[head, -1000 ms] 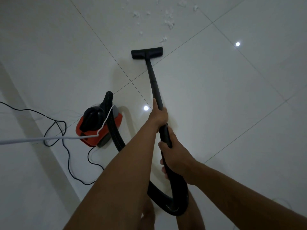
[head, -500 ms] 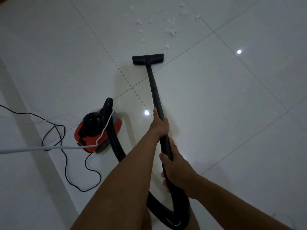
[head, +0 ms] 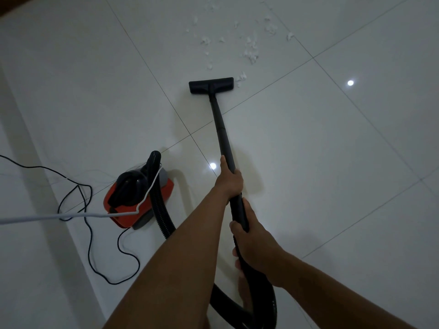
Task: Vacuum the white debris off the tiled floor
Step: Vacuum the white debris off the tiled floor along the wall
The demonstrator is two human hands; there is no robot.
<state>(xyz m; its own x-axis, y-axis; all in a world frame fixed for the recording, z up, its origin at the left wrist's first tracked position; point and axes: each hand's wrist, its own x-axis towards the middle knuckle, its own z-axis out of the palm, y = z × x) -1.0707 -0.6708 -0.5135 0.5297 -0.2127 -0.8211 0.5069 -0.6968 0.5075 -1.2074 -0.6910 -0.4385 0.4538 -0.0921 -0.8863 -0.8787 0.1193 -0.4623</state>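
Hands: left hand (head: 230, 181) and right hand (head: 255, 243), fingers wrapped round one rigid black wand (head: 223, 136).
Floor head (head: 211, 85): one, flat, rectangular.
White debris (head: 250, 53): many fluffy scraps, 1 o'clock of head.

Dim, greyish picture; 2 small bright glints (head: 212, 166) on the glossy tiled floor (head: 308, 186), centre and upper right; wide-angle stretch at edges.

Floor tiles (head: 308, 162) glossy, smooth, mirror-bright. Wand (head: 222, 129) matt black plastic. Hose (head: 161, 214) ribbed. Canister (head: 140, 200) shiny red plastic. Debris (head: 250, 54) fluffy.

Tiled floor (head: 332, 150) (white debris (head: 250, 52), vacuum (head: 140, 200))
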